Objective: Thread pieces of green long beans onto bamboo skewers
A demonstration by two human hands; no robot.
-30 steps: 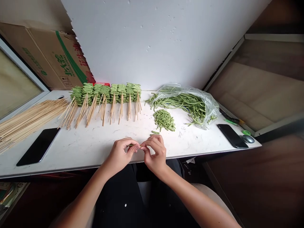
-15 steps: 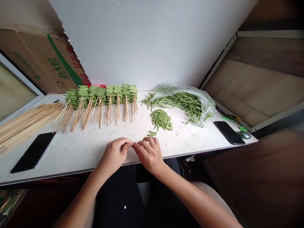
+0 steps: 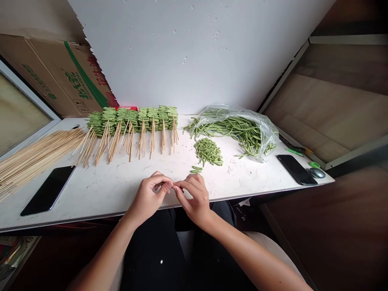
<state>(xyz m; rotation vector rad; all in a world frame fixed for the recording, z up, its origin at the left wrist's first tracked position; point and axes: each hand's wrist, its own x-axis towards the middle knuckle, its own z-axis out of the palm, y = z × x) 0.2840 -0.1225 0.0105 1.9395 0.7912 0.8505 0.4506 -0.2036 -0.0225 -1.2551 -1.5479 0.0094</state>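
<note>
Left hand (image 3: pixel 147 199) and right hand (image 3: pixel 193 198) curl narrowly over the white table (image 3: pixel 100 194), grip unclear.

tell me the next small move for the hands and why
Probably the right hand should move out to the two loose cut green bean pieces. They lie closest to the hands, apart from the larger pile of cut beans. The left hand could stay curled where it is, though anything it pinches is too small to tell.
</note>
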